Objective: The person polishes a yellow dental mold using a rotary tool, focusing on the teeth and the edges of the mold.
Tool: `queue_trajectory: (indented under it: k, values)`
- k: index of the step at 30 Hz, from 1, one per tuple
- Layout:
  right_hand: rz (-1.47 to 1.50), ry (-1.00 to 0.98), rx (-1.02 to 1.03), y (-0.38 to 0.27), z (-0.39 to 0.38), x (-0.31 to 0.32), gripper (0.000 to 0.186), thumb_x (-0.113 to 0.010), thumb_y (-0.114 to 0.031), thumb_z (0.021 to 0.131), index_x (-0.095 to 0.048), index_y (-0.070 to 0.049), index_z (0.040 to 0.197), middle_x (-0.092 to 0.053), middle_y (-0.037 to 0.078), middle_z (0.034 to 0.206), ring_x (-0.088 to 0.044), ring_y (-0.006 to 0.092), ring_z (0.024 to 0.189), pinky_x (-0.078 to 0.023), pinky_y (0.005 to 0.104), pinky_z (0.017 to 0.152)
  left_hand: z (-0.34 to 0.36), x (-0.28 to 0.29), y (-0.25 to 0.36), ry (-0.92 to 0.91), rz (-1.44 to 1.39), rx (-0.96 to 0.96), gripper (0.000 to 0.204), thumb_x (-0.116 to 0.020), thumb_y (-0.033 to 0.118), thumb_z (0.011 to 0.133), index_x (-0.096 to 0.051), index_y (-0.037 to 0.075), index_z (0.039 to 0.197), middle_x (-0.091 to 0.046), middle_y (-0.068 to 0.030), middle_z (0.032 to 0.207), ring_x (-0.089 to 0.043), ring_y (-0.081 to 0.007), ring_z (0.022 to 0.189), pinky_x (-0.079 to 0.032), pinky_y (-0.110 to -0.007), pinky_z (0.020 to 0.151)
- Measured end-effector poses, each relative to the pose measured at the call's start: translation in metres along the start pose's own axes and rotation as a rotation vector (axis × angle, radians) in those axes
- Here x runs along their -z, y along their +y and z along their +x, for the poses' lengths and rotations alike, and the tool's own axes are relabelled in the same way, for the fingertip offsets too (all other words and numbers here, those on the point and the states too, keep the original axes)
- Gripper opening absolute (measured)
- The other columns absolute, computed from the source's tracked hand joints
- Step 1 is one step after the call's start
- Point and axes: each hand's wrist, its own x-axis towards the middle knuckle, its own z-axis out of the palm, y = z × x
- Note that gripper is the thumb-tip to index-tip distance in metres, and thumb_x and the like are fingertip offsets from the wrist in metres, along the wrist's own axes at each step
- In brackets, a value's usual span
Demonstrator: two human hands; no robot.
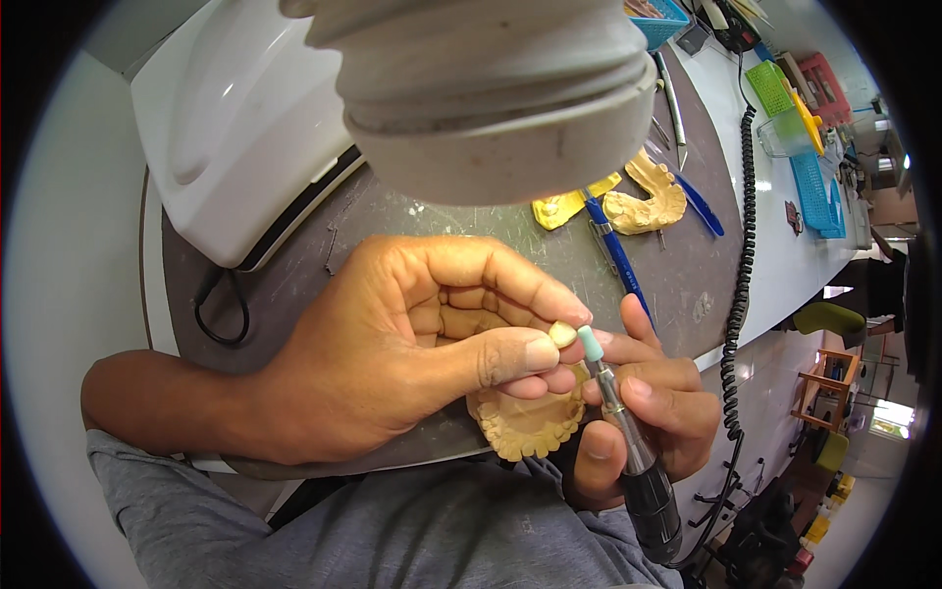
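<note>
Between the thumb and fingertips of my left hand (pixel 432 334) is a small cream-coloured dental crown (pixel 562 335). My right hand (pixel 657 398) grips a rotary handpiece (pixel 636 461) with a black rear end and metal front, pointing up and to the left. Its pale green polishing tip (pixel 590 343) is right beside the crown; whether they touch I cannot tell. A plaster dental model (pixel 530 430) with a row of teeth lies below my left fingers, partly hidden by them.
A ribbed grey hose nozzle (pixel 500 128) hangs above my hands. At the left stands a white machine (pixel 245 108). Beyond my hands lie a blue pen (pixel 616 250), another plaster model (pixel 645 201) and a yellow piece (pixel 564 208). A black coiled cord (pixel 741 285) runs along the right.
</note>
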Motion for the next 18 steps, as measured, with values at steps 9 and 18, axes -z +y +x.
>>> queue_trajectory:
  k: [9,18]
  values:
    - [0.013,-0.051,0.042,0.0008,0.0014,-0.0011,0.032,-0.071,-0.011,0.075,-0.052,-0.004,0.1,-0.063,0.011,0.083,-0.066,0.0309,0.09,-0.041,0.0486,0.098,0.0005,0.0025,-0.0035,-0.014,0.006,-0.03,0.019,-0.056,0.001,0.088,-0.054,-0.006,0.105,-0.062,-0.0145,0.098,-0.062,-0.0132,0.088,-0.054,-0.024,0.076]
    - [0.004,-0.047,0.006,-0.0009,0.0007,0.0007,0.032,-0.071,-0.011,0.076,-0.051,-0.004,0.1,-0.063,0.011,0.083,-0.066,0.0307,0.091,-0.04,0.0491,0.099,0.0006,0.002,-0.0027,-0.021,0.004,-0.025,0.019,-0.056,0.0,0.088,-0.053,-0.006,0.105,-0.062,-0.0154,0.099,-0.064,-0.016,0.09,-0.055,-0.024,0.077]
